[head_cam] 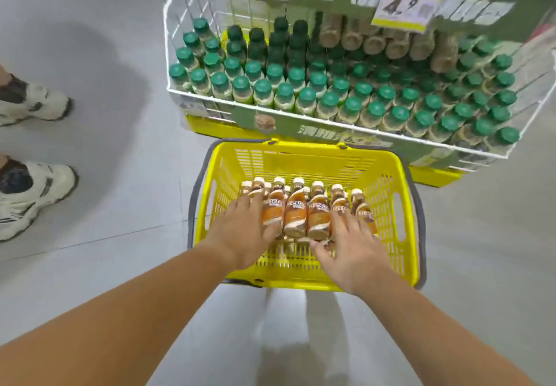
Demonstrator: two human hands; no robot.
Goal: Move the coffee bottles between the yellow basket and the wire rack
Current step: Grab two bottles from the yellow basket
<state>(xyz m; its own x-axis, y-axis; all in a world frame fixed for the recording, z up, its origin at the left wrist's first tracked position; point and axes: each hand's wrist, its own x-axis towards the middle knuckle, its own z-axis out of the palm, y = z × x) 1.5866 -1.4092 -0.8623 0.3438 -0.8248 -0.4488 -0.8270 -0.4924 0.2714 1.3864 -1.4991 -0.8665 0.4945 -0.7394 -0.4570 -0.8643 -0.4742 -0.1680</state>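
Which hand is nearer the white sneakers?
Left. The left hand, on brown coffee bottles, sits on the side of the yellow plastic basket nearest the white sneakers; the right hand is farther across.

Brown, cream-capped coffee bottles lie rowed in the yellow basket beside the wire rack.

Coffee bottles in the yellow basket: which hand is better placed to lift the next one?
Probably the left hand: it lies over the bodies of the left-end coffee bottles. The right hand sits lower, by their bases, splayed.
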